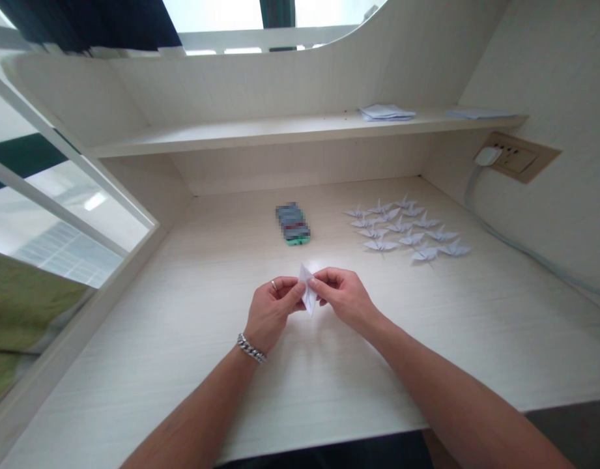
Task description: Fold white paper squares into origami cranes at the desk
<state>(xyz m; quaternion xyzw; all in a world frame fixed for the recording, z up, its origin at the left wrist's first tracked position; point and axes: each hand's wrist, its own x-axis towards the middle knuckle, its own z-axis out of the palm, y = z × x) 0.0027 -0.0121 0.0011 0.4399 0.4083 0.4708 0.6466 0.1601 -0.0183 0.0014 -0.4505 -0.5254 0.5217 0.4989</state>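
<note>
Between my two hands is a small piece of folded white paper (308, 301), diamond-shaped and held upright just above the desk. My left hand (274, 306), with a ring and a chain bracelet, pinches its left side between thumb and fingers. On the opposite side, my right hand (346, 296) grips the paper the same way, thumb in front. The fingertips behind the paper are partly hidden. To the right, several white paper cranes (400, 226) stand in loose rows on the desk.
A phone (294, 225), its screen blurred out, lies beyond my hands on the pale desk (192, 312). Paper stacks (386, 113) rest on the shelf (260, 133) above. From a wall socket (519, 156) at the right, a grey cable (519, 247) runs along the desk's side.
</note>
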